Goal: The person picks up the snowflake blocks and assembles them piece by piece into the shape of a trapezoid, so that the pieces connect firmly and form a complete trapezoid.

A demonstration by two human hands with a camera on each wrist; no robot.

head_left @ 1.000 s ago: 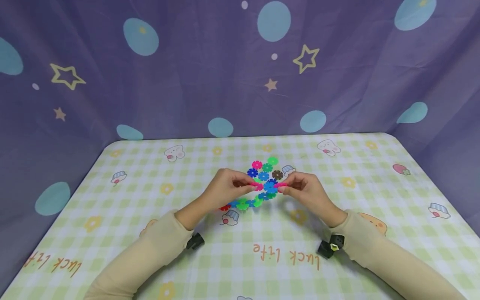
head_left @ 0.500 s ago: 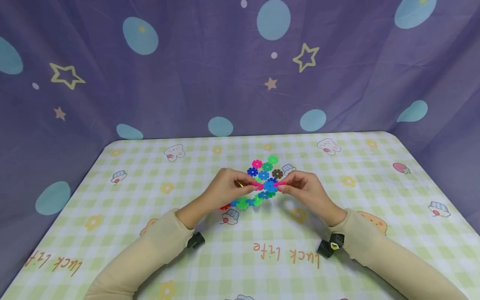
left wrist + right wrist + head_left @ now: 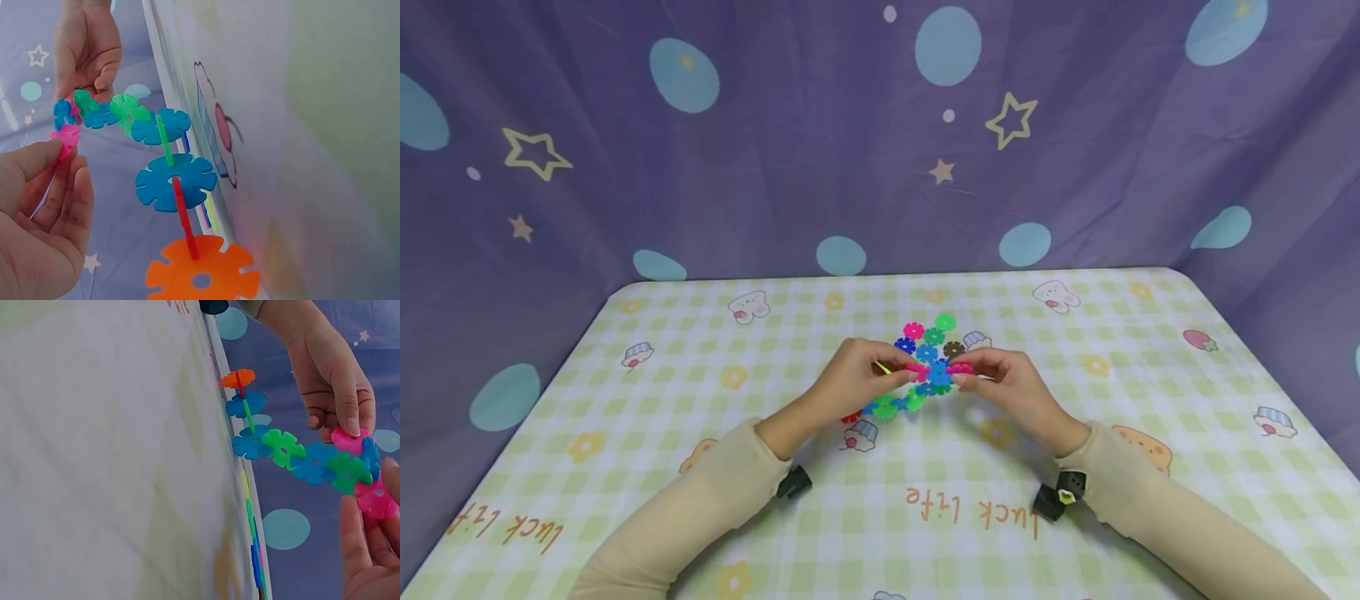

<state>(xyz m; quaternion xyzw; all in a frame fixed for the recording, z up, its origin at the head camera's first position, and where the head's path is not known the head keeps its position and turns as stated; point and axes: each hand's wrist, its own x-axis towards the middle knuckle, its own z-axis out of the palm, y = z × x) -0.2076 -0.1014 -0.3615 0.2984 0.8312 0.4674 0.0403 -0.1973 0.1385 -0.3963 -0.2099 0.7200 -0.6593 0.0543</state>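
Over the middle of the tabletop [image 3: 1097, 329], two hands hold up a chain of notched plastic discs [image 3: 308, 472]. The left hand's grip [image 3: 856, 372] pinches one pink disc [image 3: 342, 440], the right hand's grip [image 3: 1009, 382] another pink disc [image 3: 381, 501], a blue disc [image 3: 369, 456] between them. The step seems to be slotting pieces together; the next move likely calls for lined-up notches and a firm, straight push. Just beyond, flat loose-looking discs [image 3: 927, 353] lie on pastel checked cloth [image 3: 880, 542], before a purple star-patterned curtain [image 3: 775, 167].
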